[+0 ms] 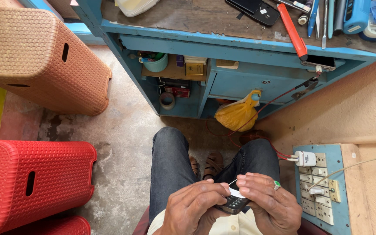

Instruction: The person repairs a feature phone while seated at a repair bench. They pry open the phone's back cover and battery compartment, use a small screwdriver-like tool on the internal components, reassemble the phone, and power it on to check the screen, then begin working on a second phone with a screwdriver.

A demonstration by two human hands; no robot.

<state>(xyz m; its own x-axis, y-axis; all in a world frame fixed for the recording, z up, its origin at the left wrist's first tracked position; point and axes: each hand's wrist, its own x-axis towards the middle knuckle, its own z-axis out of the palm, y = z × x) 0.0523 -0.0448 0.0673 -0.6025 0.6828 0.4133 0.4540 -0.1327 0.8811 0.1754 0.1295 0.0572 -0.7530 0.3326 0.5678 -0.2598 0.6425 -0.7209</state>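
Black and small, a keypad phone (234, 201) is held low over the lap, between the knees of dark jeans (170, 165). It is pinched from both sides: the left hand (194, 209) has its grip curled round the phone's near edge, thumb laid across the keys, while the right hand (270, 202), a green-stoned ring (276, 184) on one finger, has its fingertips pressed onto the upper end. Both grips are closed on the phone. Ahead, a blue bench (240, 43) is seen, with tools and a red-handled tool (292, 31) lying on it. A yellow bag (238, 114) hangs under the bench. Red stools (31, 182) stand on the floor to the left, a switchboard (318, 187) to the right.
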